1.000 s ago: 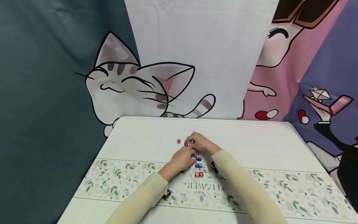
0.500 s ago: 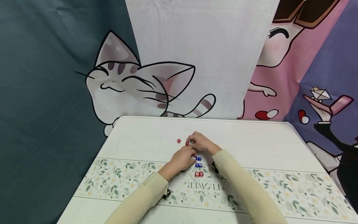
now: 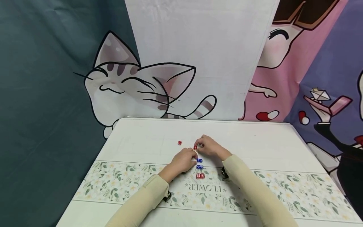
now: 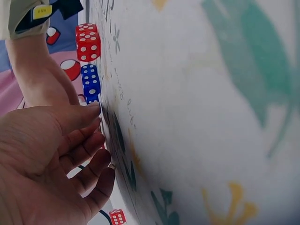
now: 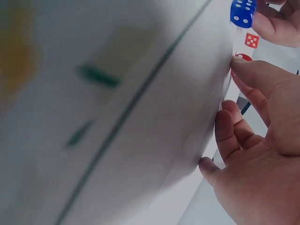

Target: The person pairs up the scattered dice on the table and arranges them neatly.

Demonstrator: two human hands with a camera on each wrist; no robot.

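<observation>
My right hand (image 3: 210, 146) pinches a red die (image 3: 195, 147) between thumb and fingers, low over the table behind the blue dice; the right wrist view shows only part of that die (image 5: 243, 57) past the thumb. My left hand (image 3: 182, 160) lies beside the rear pair of blue dice (image 3: 199, 160), fingers loosely bent. Its thumb (image 4: 84, 115) reaches the blue dice in the left wrist view, apparently touching one. A second blue pair (image 3: 199, 167) sits nearer, then a red pair (image 3: 200, 176). Another red die (image 3: 180, 142) lies alone, behind and left.
The white table (image 3: 141, 135) carries a flowered band (image 3: 122, 179) with printed lettering. A cat-print cloth (image 3: 170, 37) hangs along its back edge. Both sleeved forearms come in from the front, either side of the dice column.
My right hand has moved right and slightly nearer, carrying the red die away from the lone one. My left hand has stayed by the blue dice. The head view has shifted slightly.
</observation>
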